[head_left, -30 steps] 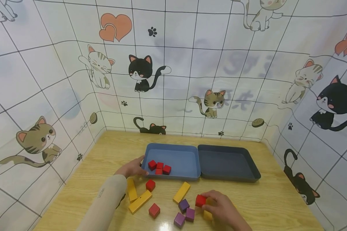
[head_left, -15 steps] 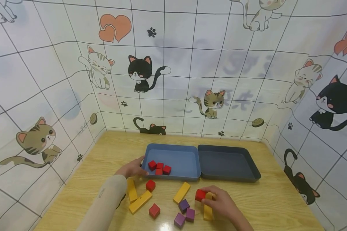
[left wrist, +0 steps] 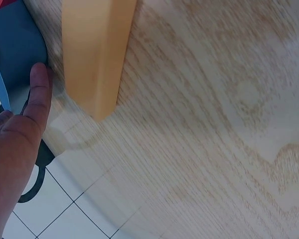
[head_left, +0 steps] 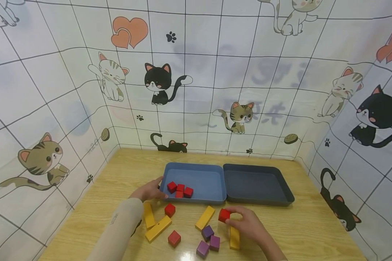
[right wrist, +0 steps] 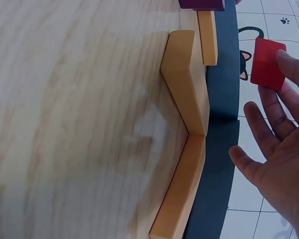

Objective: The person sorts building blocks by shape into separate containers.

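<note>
My right hand (head_left: 248, 223) pinches a red cube (head_left: 224, 215) between thumb and fingertips, above the table in front of the trays. In the right wrist view the red cube (right wrist: 268, 63) sits at the fingertips, the other fingers spread apart. My left hand (head_left: 149, 190) holds the left edge of the blue tray (head_left: 205, 174), its thumb at the near corner. In the left wrist view, a digit of the left hand (left wrist: 20, 134) lies against the tray's outer wall. Several red cubes (head_left: 179, 194) lie inside the tray's near left corner.
A dark grey tray (head_left: 258, 181) adjoins the blue one on the right. Loose on the table (head_left: 101, 217) lie yellow blocks (head_left: 205, 217), purple cubes (head_left: 202, 249) and two red cubes (head_left: 174, 238). One yellow block (head_left: 235, 238) is beneath my right hand. A cat-patterned cloth (head_left: 202, 72) rises behind.
My right hand has lifted the red cube and moved it slightly away from me, uncovering more of the yellow block below. My left hand stays at the blue tray.
</note>
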Tool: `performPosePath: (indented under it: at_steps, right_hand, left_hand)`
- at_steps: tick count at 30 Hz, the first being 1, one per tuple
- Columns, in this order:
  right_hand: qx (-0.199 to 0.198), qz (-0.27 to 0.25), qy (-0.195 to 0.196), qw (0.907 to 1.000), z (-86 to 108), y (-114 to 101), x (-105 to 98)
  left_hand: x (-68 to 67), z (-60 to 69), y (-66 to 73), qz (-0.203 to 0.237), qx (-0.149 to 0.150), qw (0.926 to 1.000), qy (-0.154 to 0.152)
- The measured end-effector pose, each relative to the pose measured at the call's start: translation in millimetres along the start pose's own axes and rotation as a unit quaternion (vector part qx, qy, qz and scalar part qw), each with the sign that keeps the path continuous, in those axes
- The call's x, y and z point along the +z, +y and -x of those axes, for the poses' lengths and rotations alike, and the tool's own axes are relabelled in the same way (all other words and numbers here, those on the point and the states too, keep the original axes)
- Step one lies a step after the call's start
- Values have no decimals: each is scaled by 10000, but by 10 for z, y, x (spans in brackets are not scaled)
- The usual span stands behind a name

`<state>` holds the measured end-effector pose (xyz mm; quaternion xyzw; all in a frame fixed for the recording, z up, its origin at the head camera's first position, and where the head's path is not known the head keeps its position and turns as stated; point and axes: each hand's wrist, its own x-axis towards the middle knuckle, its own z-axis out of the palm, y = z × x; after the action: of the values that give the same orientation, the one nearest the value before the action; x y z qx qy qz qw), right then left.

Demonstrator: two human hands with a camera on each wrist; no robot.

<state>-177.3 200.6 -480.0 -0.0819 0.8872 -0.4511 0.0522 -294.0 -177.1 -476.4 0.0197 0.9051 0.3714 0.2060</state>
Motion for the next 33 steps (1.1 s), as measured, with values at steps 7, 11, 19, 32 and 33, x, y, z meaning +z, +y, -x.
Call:
performPosePath:
  at_steps: [7,11,19,32,33]
  right_hand:
    - [92,-4,28,10000,-62,-13,3]
    - [85,-9,86,9999,-98,-29,6]
    - [53,-65,122,9999,-177,-59,5]
    - [131,-60,103,9998,-308,-152,42]
    - [111,-50,106,9999,-316,-156,48]
  left_hand:
    - [2,-4,1,-47,-8,10000,2]
    - [8,-20,3,-48,-44,10000,5]
    - [3,-25,1,-60,48,10000,10]
    - [5,-23,-11,11,73,10000,34]
    - [8,-28,-15,10,88,10000,40]
